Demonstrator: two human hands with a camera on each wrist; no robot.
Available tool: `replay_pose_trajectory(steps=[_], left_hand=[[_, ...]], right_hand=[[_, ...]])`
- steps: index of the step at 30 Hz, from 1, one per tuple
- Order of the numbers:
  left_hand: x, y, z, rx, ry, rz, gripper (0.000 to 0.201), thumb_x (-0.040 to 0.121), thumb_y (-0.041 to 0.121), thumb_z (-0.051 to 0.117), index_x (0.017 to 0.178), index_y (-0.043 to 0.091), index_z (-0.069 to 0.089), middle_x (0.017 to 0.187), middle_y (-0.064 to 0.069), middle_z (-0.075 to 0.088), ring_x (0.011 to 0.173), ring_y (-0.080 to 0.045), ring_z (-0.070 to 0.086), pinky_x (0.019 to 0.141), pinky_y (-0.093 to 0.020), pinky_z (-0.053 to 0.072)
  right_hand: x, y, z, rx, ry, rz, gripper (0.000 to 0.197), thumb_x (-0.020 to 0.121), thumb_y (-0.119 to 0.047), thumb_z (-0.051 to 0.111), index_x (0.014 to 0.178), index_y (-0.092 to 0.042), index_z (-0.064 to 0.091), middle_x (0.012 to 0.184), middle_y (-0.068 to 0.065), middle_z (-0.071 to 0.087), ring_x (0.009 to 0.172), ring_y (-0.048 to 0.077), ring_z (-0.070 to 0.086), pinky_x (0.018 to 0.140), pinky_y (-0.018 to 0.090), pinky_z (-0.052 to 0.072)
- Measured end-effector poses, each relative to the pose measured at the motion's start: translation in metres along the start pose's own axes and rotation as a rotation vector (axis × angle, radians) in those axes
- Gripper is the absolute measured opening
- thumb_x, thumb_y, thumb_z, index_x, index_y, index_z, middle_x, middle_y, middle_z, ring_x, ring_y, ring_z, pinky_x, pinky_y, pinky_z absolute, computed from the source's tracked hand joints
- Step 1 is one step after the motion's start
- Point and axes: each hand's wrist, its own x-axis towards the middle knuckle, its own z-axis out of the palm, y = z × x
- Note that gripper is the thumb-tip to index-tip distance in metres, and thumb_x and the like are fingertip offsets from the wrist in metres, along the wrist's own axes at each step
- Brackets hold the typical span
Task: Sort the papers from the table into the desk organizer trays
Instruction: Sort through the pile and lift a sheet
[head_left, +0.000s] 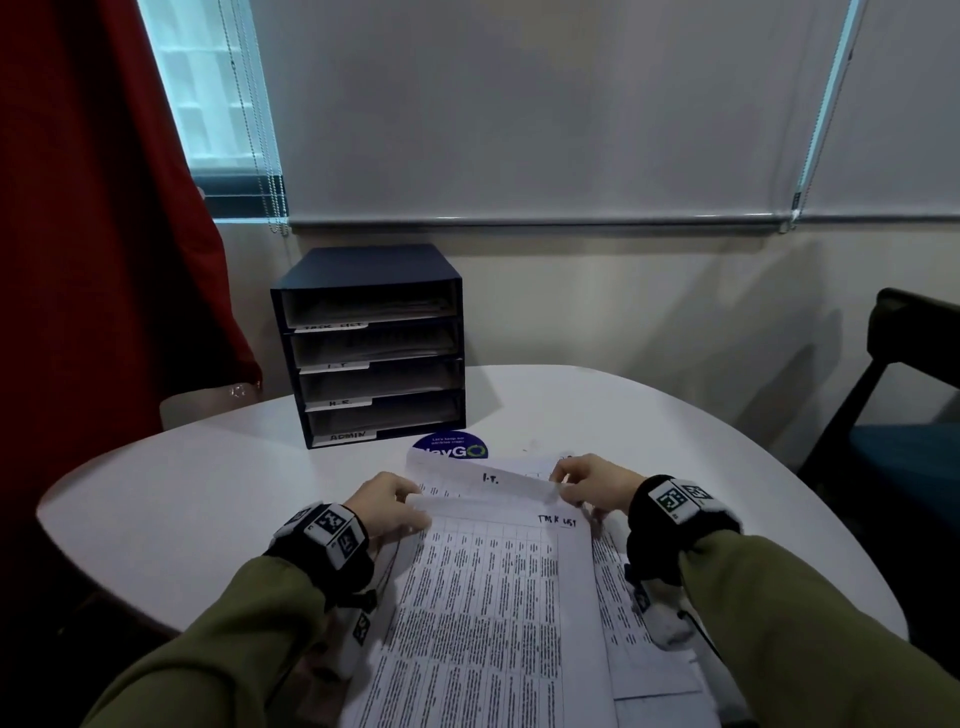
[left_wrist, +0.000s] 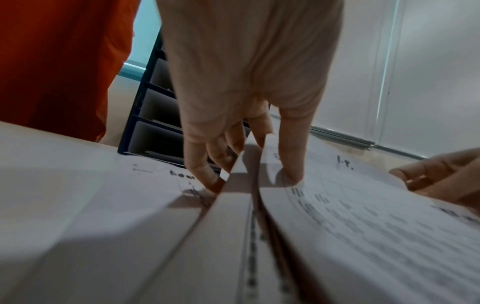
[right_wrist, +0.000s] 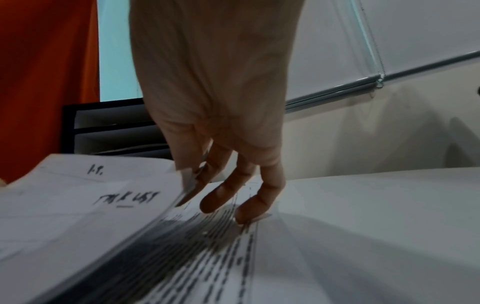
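Table print blurred, unreadable; lower sheets hidden. Left hand (head_left: 387, 506) and right hand (head_left: 592, 486) pinch top sheet (head_left: 493, 587). White table (head_left: 208, 493); organizer (head_left: 371, 343) beyond hands.

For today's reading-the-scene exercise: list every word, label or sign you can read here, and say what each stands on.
"TASK LIST": top tray label
"I.T.": second tray label
"H.R.": third tray label
"ADMIN": bottom tray label
"I.T.": handwritten, lower sheet
"TASK LIST": handwritten, top sheet
"ayGO", partly hidden: blue sticker
Table print, sticker's small lines: too small to read.
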Motion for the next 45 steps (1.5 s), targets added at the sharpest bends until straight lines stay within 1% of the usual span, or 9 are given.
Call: replay_pose_trajectory(steps=[5,8,12,16,21,27,32,39,45], left_hand=[[0.007,-0.017,-0.001,0.074,-0.029,-0.001,0.032,0.081,0.006,0.066,0.112,0.003,0.058,0.097,-0.011,0.055,0.077,-0.017,0.058,0.055,-0.014,0.046],[0.007,-0.022,-0.004,0.125,-0.068,-0.007,0.023,0.082,0.007,0.065,0.097,0.015,0.051,0.1,-0.009,0.056,0.084,-0.019,0.055,0.063,-0.019,0.047],[0.003,-0.02,-0.008,0.114,-0.078,-0.052,0.05,0.08,0.011,0.068,0.117,0.02,0.036,0.1,-0.012,0.055,0.079,-0.021,0.056,0.069,-0.03,0.048],[-0.002,-0.015,-0.01,-0.02,-0.092,-0.04,0.089,0.08,-0.001,0.067,0.147,0.018,0.011,0.135,-0.02,0.051,0.122,-0.032,0.052,0.089,-0.03,0.048],[-0.016,-0.006,-0.008,-0.113,-0.115,-0.032,0.035,0.085,-0.01,0.059,0.116,-0.001,0.045,0.088,-0.006,0.061,0.087,-0.023,0.059,0.055,-0.014,0.053],[-0.021,-0.002,-0.004,-0.173,-0.108,-0.005,0.04,0.086,-0.017,0.052,0.125,-0.011,0.046,0.127,-0.027,0.055,0.092,-0.027,0.059,0.057,-0.015,0.053],[-0.019,-0.006,-0.004,-0.216,-0.079,-0.015,0.039,0.086,-0.015,0.054,0.124,-0.012,0.049,0.122,-0.029,0.057,0.07,-0.012,0.058,0.048,-0.012,0.052],[-0.017,-0.013,-0.011,-0.23,-0.08,-0.066,0.032,0.09,0.002,0.058,0.122,0.002,0.056,0.084,-0.003,0.064,0.064,-0.01,0.058,0.05,-0.016,0.046],[-0.024,-0.005,-0.01,-0.374,-0.048,-0.121,0.01,0.096,0.002,0.048,0.09,0.006,0.054,0.076,-0.006,0.056,0.046,-0.007,0.059,0.039,-0.015,0.045]], right_hand=[[0.005,-0.006,-0.005,-0.026,0.169,0.132,0.026,0.092,-0.011,0.049,0.115,-0.013,0.06,0.105,0.006,0.056,0.093,0.022,0.057,0.074,0.033,0.051],[0.013,0.006,-0.012,-0.027,0.319,0.308,0.049,0.088,-0.007,0.051,0.136,-0.003,0.041,0.132,0.018,0.043,0.117,0.034,0.051,0.087,0.039,0.051],[0.015,0.017,-0.009,0.23,0.288,0.314,0.012,0.08,0.0,0.061,0.087,-0.009,0.059,0.088,0.012,0.056,0.086,0.027,0.055,0.072,0.032,0.051],[0.013,0.016,-0.006,0.188,0.486,0.263,0.02,0.076,0.0,0.052,0.064,-0.015,0.048,0.074,0.008,0.055,0.082,0.029,0.057,0.06,0.026,0.049],[0.003,0.015,-0.016,0.081,0.55,0.158,0.016,0.074,-0.006,0.059,0.065,-0.019,0.055,0.09,0.013,0.067,0.084,0.035,0.067,0.078,0.046,0.059],[-0.015,0.009,-0.014,-0.302,0.585,0.011,0.014,0.092,-0.022,0.051,0.081,-0.014,0.054,0.087,0.01,0.067,0.079,0.032,0.06,0.069,0.034,0.051],[-0.022,0.0,-0.01,-0.465,0.67,-0.136,0.021,0.095,-0.036,0.048,0.096,-0.022,0.064,0.098,-0.004,0.057,0.086,0.028,0.058,0.069,0.03,0.037],[-0.01,0.0,-0.008,0.108,0.588,0.057,0.01,0.097,-0.012,0.035,0.096,-0.012,0.045,0.093,0.01,0.054,0.084,0.03,0.053,0.07,0.033,0.041],[-0.009,0.016,-0.007,0.622,0.369,0.33,0.027,0.092,0.011,0.031,0.075,0.0,0.049,0.075,0.017,0.057,0.058,0.028,0.057,0.037,0.031,0.051]])
